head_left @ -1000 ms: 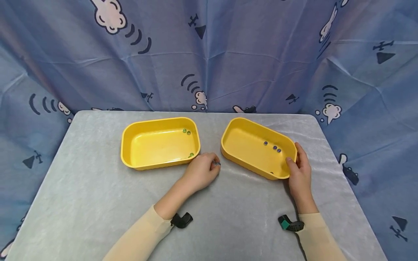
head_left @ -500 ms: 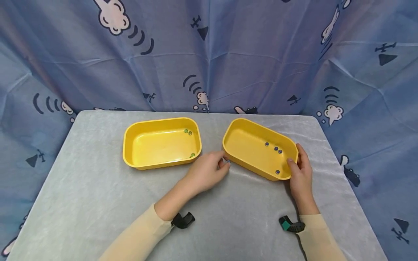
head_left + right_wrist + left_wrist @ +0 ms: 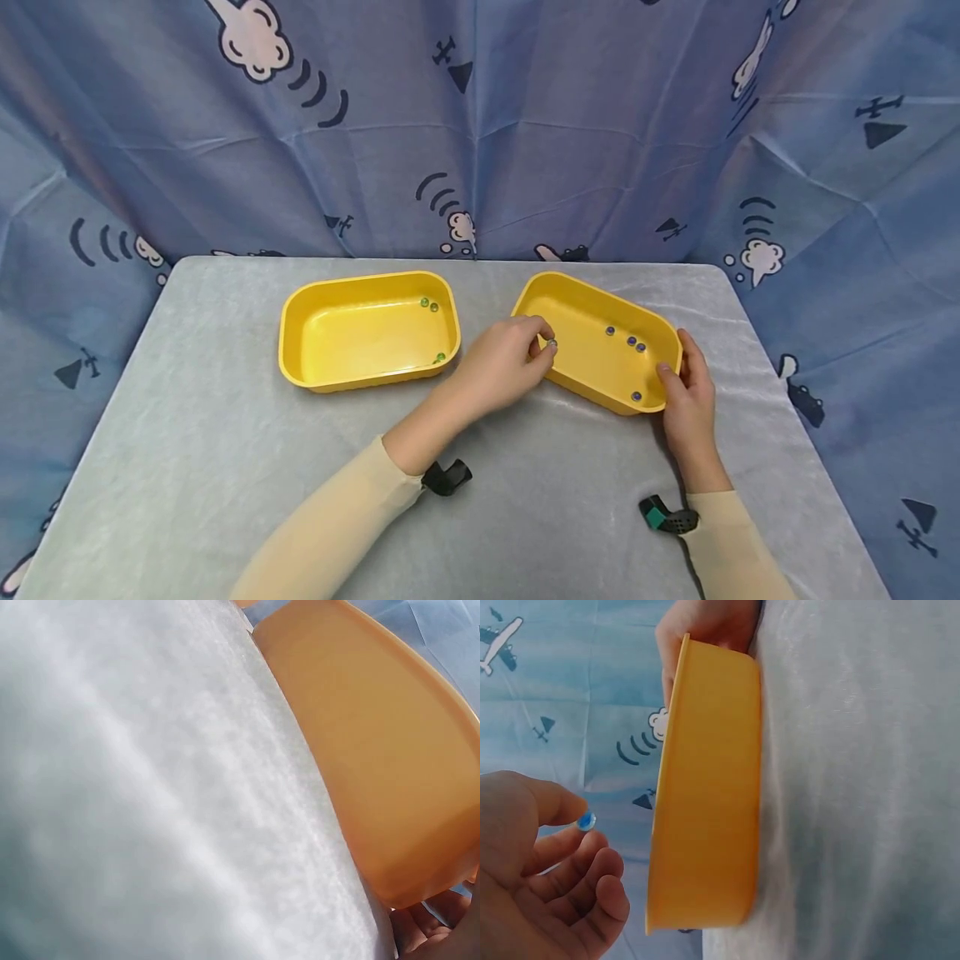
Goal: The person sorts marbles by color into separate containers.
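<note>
Between thumb and index finger, my left hand (image 3: 501, 363) pinches a small glass marble (image 3: 586, 820) with blue inside it. That hand is over the near left edge of the right yellow tray (image 3: 573, 333). My right hand (image 3: 688, 408) grips this tray's right end, thumb on the rim and fingers along the outer side. Several dark blue marbles (image 3: 632, 341) lie in the tray's right half. In the left wrist view the marble is held above the rim, beside the tray's wall (image 3: 709, 787). The right wrist view shows mostly the tray's outer side (image 3: 382, 750).
A second yellow tray (image 3: 352, 329) stands on the left with several green marbles (image 3: 429, 304) near its right end. Both trays rest on a grey cloth-covered table (image 3: 187, 450). A blue patterned curtain (image 3: 585, 150) hangs behind and at the sides.
My left hand has moved right and up, from between the trays to over the right tray's edge, carrying the marble. A marble near that tray's front wall now shows fully. My right hand stays put.
</note>
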### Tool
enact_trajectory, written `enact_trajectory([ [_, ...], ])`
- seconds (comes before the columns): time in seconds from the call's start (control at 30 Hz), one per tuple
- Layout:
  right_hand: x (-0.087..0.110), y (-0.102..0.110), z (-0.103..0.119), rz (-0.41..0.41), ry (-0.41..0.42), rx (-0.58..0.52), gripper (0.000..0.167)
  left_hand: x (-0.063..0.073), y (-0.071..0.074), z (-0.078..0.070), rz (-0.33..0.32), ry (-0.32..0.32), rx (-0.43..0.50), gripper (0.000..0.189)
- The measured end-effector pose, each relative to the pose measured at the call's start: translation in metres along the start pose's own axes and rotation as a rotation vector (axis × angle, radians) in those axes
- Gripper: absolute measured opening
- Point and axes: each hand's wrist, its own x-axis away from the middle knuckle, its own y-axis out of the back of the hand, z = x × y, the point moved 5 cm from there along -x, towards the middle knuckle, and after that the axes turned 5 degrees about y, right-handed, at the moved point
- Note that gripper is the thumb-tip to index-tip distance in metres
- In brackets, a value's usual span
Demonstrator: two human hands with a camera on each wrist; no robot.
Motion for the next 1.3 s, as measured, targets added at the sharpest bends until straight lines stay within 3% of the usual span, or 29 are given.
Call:
enact_trajectory([
  [0.3, 0.0, -0.001, 0.002, 0.012, -0.004, -0.002, 0.063, -0.025, -0.006, -0.007, 0.039, 0.003, -0.058, 0.019],
  [0.63, 0.0, 0.0, 0.002, 0.006, 0.009, 0.011, 0.063, -0.047, -0.016, -0.013, 0.033, 0.013, -0.119, 0.022],
  [1.0, 0.0, -0.001, 0.002, 0.019, 0.011, -0.012, 0.063, -0.051, -0.032, -0.01, 0.028, -0.006, -0.213, 0.023],
  [1.3, 0.0, -0.001, 0.002, 0.018, 0.017, -0.015, 0.063, -0.048, -0.034, -0.013, 0.028, -0.012, -0.212, 0.025],
])
